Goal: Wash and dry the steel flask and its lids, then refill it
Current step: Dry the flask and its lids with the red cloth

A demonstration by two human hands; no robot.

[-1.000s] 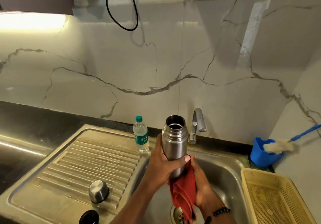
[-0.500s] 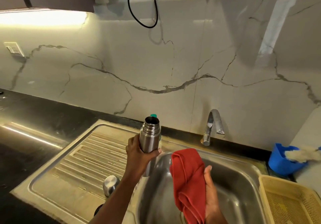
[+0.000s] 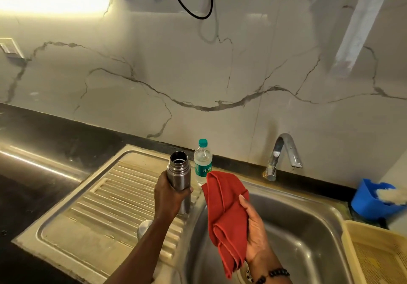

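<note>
The open-mouthed cylindrical steel flask (image 3: 179, 179) is gripped upright by the left hand (image 3: 168, 195) over the ribbed steel draining board (image 3: 92, 213), just in front of a clear plastic water bottle with a green cap (image 3: 202, 161). A folded red cloth (image 3: 226, 215) is held by the right hand (image 3: 256, 228) above the steel sink basin (image 3: 304, 228), apart from the flask. A rounded steel lid (image 3: 144, 228) is partly hidden behind the left forearm on the draining board.

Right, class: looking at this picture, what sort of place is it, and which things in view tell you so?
Most likely a home kitchen: a steel sink with a ridged draining board, a tap at a marble-look wall, and a dark countertop.
</note>
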